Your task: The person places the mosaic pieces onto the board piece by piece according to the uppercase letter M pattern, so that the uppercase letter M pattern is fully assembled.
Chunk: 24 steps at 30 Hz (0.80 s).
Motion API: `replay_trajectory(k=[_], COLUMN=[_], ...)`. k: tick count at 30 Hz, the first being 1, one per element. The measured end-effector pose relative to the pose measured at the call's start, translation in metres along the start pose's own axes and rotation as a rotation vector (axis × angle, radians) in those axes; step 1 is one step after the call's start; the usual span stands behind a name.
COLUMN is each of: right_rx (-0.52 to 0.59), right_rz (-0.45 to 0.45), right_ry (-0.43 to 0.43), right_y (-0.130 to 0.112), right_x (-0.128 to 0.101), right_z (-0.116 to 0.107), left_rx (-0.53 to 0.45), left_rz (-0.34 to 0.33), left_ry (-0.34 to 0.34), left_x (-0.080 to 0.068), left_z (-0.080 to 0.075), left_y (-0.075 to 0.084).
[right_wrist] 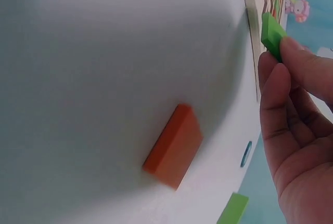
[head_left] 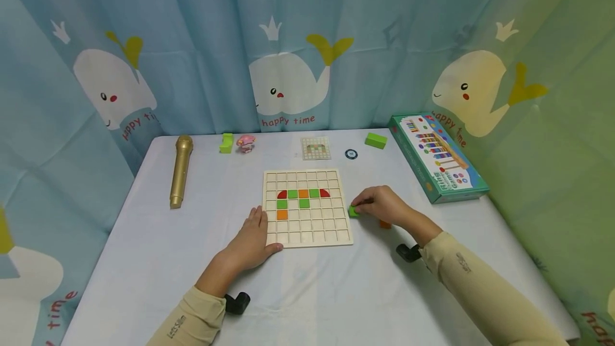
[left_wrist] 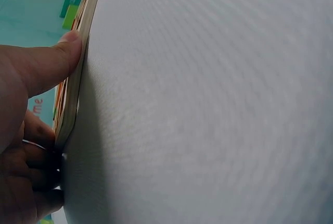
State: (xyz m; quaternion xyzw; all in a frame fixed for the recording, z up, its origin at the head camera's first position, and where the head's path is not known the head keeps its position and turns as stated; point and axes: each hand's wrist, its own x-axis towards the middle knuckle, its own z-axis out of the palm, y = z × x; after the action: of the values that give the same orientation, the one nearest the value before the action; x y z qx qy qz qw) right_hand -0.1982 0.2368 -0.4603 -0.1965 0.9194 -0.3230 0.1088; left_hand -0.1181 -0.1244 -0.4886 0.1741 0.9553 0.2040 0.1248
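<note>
A pale wooden grid board (head_left: 317, 227) lies on the table, with red, green and orange tiles set in several of its squares. Along its left side and near-left corner rests my left hand (head_left: 251, 240), fingers extended and thumb (left_wrist: 60, 60) against the near edge. My right hand (head_left: 383, 204) is just right of the board. Between thumb and fingertips it pinches a small green tile (right_wrist: 271, 36), tilted in the right wrist view. An orange tile (right_wrist: 177, 148) lies on the cloth close to that hand, partly hidden under the wrist in the head view.
Behind the board lie a small pattern card (head_left: 315, 148), a round dark token (head_left: 351, 154) and a green block (head_left: 376, 140). A gold microphone (head_left: 181, 172), a notched green block (head_left: 227, 143) and a pink figurine (head_left: 246, 143) stand left. A game box (head_left: 439, 159) occupies the right edge.
</note>
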Motion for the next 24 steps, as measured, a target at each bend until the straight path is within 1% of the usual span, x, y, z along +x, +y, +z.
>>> replay_trajectory(k=[9, 18, 24], right_rx=[0.016, 0.039, 0.057], right_rz=[-0.017, -0.030, -0.023], right_ry=[-0.022, -0.022, -0.028], right_y=[-0.015, -0.016, -0.022], right_x=[0.016, 0.032, 0.039], right_z=[0.004, 0.013, 0.017], left_rx=[0.002, 0.003, 0.009], left_rz=[0.002, 0.002, 0.001], left_ry=[0.007, 0.008, 0.006], left_x=[0.001, 0.001, 0.001], left_z=[0.001, 0.001, 0.001], left_y=[-0.001, 0.000, 0.000])
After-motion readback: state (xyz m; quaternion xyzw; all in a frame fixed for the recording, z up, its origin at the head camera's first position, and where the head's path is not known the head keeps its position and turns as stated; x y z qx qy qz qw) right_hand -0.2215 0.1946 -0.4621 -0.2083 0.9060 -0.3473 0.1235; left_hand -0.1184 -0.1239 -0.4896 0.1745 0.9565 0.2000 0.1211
